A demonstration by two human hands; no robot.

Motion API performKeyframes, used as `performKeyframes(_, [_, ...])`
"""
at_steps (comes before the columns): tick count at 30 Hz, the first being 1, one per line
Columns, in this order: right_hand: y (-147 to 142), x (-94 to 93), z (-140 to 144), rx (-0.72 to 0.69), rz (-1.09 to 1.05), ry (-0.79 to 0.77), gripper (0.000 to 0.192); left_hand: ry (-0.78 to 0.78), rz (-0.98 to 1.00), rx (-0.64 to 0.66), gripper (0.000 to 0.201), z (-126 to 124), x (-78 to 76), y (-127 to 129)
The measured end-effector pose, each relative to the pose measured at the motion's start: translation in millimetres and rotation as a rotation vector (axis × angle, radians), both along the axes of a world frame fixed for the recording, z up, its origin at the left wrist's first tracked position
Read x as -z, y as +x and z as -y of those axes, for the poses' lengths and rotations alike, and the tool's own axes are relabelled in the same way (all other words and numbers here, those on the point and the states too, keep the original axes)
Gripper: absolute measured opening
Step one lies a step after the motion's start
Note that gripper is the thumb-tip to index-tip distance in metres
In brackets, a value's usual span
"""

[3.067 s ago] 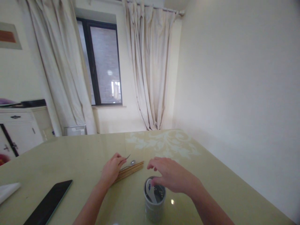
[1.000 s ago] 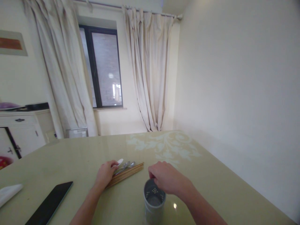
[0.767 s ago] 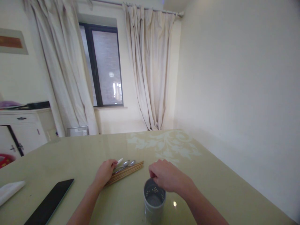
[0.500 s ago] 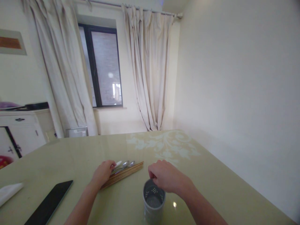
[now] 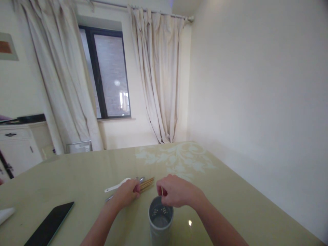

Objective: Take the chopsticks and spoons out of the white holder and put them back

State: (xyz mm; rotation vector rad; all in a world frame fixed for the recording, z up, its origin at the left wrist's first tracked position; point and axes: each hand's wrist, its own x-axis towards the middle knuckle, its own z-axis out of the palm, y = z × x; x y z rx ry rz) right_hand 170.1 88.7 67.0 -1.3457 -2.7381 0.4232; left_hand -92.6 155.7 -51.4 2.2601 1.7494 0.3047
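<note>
My left hand (image 5: 128,194) is closed around a bundle of wooden chopsticks (image 5: 147,184), whose far ends stick out past the fingers. Beside it lie a white spoon (image 5: 118,186) and metal spoons (image 5: 141,179), partly covered by the hand. A grey cylindrical utensil holder (image 5: 161,232) with small punched holes stands upright near the table's front, and nothing shows inside it. My right hand (image 5: 176,191) pinches its far rim, with the thumb over the opening. A thin pale line shows between those fingers; I cannot make out what it is.
A dark flat tablet-like slab (image 5: 50,223) lies on the greenish table (image 5: 87,174) at the left. A white object (image 5: 6,214) sits at the far left edge. The wall (image 5: 256,136) runs along the table's right side. Curtains and a window stand behind.
My left hand has moved right, off the spoons and onto the chopsticks, uncovering the white spoon. My right hand stays at the holder's rim. The view has turned slightly right.
</note>
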Motion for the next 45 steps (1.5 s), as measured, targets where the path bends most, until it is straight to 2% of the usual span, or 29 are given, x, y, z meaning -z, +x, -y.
performKeyframes(5, [-2.0, 5.7, -5.6, 0.095, -0.021, 0.065, 0.027, -0.013, 0.01, -0.03, 0.013, -1.3, 3.9, -4.2])
performKeyframes(11, [-1.1, 16.6, -15.4, 0.178, -0.072, 0.104, 0.027, -0.002, 0.003, 0.028, 0.009, 6.0, -5.3, 1.0])
performKeyframes(14, [0.9, 14.5, -17.1, 0.166, -0.095, 0.035, 0.026, 0.068, 0.08, 0.014, 0.012, 10.5, -24.6, 5.9])
performKeyframes(20, [-4.2, 14.0, -15.6, 0.187, -0.137, -0.103, 0.025, 0.145, 0.676, 0.089, 0.031, 27.9, -73.5, 22.6])
performKeyframes(23, [-3.6, 16.8, -18.1, 0.152, -0.163, -0.088, 0.016, 0.156, 0.779, 0.114, 0.036, 37.5, -87.1, 31.9])
performKeyframes(25, [-1.2, 16.5, -22.2, 0.139, -0.262, -0.028, 0.026, 0.163, 0.804, 0.149, 0.036, 43.6, -93.2, 37.5])
performKeyframes(27, [0.8, 13.9, -26.8, 0.141, -0.475, -0.012, 0.035, 0.166, 0.83, 0.191, 0.035, 49.2, -97.9, 42.6])
performKeyframes(32, [-0.7, 1.3, -27.4, 0.079, -1.12, -0.198, 0.024, 0.122, 0.885, 0.263, 0.032, 59.0, -103.8, 53.6])
performKeyframes(34, [-1.9, -3.0, -22.7, 0.011, -1.241, -0.275, 0.024, 0.151, 0.922, 0.259, 0.031, 61.3, -105.3, 57.3])
performKeyframes(37, [-3.9, -5.1, -17.6, -0.099, -1.267, -0.351, 0.03, 0.204, 0.961, 0.224, 0.031, 64.4, -109.0, 61.9])
performKeyframes(39, [-5.1, -4.8, -17.6, -0.127, -1.28, -0.309, 0.031, 0.2, 0.958, 0.215, 0.034, 65.9, -112.1, 63.4])
performKeyframes(42, [-1.9, -7.9, -19.6, -0.048, -1.397, -0.153, 0.031, 0.202, 0.869, 0.207, 0.041, 62.8, -113.0, 58.8])
performKeyframes(45, [10.7, -18.6, -17.5, 0.073, -1.471, 0.051, 0.031, 0.183, 0.607, 0.157, 0.049, 48.7, -101.0, 42.3])
